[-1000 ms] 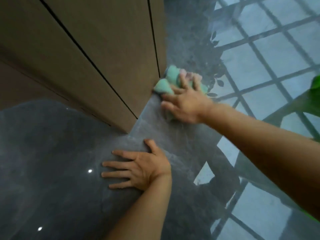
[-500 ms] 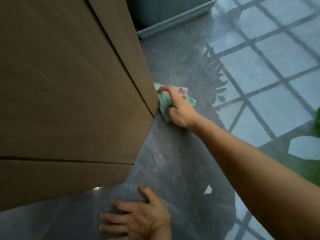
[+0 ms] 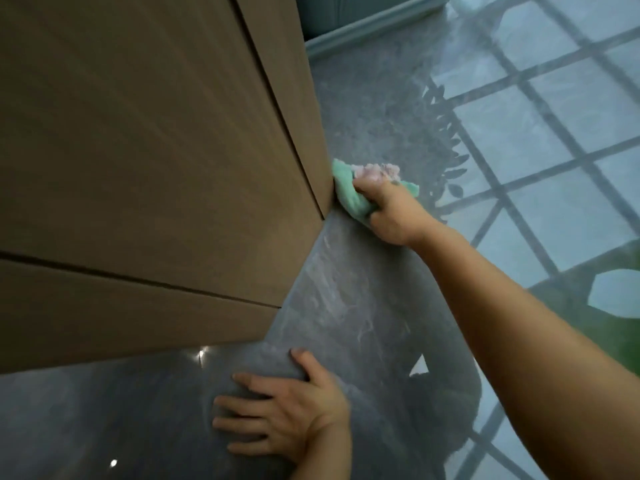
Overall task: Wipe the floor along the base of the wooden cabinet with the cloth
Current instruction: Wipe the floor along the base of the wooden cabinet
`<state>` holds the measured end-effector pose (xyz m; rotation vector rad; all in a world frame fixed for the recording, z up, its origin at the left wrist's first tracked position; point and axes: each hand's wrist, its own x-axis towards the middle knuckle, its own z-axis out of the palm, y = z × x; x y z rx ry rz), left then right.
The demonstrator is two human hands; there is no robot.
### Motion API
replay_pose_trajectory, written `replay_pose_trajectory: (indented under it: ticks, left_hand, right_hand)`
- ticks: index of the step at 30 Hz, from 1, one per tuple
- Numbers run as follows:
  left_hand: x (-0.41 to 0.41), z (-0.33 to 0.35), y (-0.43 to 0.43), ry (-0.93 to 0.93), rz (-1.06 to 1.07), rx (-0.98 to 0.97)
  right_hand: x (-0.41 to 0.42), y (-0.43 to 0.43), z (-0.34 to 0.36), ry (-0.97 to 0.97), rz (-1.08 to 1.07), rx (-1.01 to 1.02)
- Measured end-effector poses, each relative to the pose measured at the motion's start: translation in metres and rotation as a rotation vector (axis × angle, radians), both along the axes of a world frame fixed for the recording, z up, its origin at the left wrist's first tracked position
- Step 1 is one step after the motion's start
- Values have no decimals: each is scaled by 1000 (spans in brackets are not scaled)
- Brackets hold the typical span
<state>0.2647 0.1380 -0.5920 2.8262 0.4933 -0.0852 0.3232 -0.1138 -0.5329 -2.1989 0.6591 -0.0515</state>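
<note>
A brown wooden cabinet [image 3: 149, 161] fills the left of the view, its base meeting the glossy dark grey floor [image 3: 346, 299]. A green cloth with a pink patch [image 3: 349, 188] is pressed on the floor right against the cabinet's base. My right hand [image 3: 391, 213] is shut on the cloth, arm stretched forward. My left hand [image 3: 284, 417] lies flat on the floor near the cabinet's front corner, fingers spread, holding nothing.
A pale skirting board [image 3: 367, 26] runs along the far wall behind the cabinet. The floor on the right reflects a gridded window [image 3: 540, 140] and plant leaves [image 3: 446, 140]. Something green [image 3: 623, 327] shows at the right edge.
My view has swung closer to the cabinet. The right hand has bunched the cloth tighter and pushed it against the cabinet base. The left hand stays planted on the floor.
</note>
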Motion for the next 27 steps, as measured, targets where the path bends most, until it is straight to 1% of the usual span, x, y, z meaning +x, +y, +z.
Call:
replay_pose_trajectory:
  ticks: [1, 2, 3, 5, 6, 8, 9, 10, 12, 13, 14, 15, 16, 18, 20, 21, 22, 23, 25, 26, 27]
  left_hand:
    - [4, 3, -1, -10, 7, 15]
    - [7, 4, 2, -17, -4, 5]
    - [7, 7, 4, 1, -25, -43]
    - [-2, 7, 5, 11, -37, -73]
    - [1, 5, 3, 17, -34, -87]
    - [7, 4, 1, -2, -33, -89]
    - [7, 6, 0, 2, -44, -95]
    - [6, 9, -1, 19, -53, -107]
    - [4, 14, 0, 46, -56, -141]
    - [4, 14, 1, 49, -63, -150]
    - [5, 14, 0, 58, -73, -165]
    - [6, 15, 1, 85, -72, -183]
    - [5, 16, 3, 104, -61, -195]
    - [5, 18, 9, 111, -80, -187]
    - [1, 21, 14, 168, -164, -167]
    - [-2, 23, 19, 205, -213, -158]
    - [-5, 25, 27, 228, -272, -151]
    - [-6, 29, 38, 259, -348, -147]
    - [-1, 33, 72, 303, -586, -97]
    - [10, 34, 96, 276, -744, -43]
    - [25, 37, 124, 205, -884, 14]
  right_hand:
    - [-15, 23, -2, 11, -20, 33]
    - [-21, 51, -4, 67, 14, 43]
    - [-23, 77, -4, 74, 55, 6]
    - [-24, 104, -4, 105, 161, -74]
    - [-28, 100, -4, 100, 261, -114]
    - [-34, 59, -8, 137, 439, -216]
    - [-33, 36, -10, 207, 434, -262]
    - [-33, 18, -11, 278, 351, -312]
    - [-36, 13, -10, 362, -18, -310]
    - [-33, 29, -11, 367, -202, -292]
    - [-28, 56, -14, 352, -280, -291]
    - [-24, 89, -16, 315, -264, -290]
    - [-26, 126, -18, 239, -165, -294]
    - [-43, 178, -23, 73, 111, -251]
    - [-69, 173, -16, -7, 280, -127]
    - [-78, 158, -16, -18, 312, -113]
    - [-84, 145, -15, 16, 287, -149]
    - [-86, 135, -15, 77, 176, -215]
    - [-82, 133, -13, 233, -210, -328]
    - [-73, 148, -10, 308, -393, -328]
    - [-61, 173, -8, 363, -520, -302]
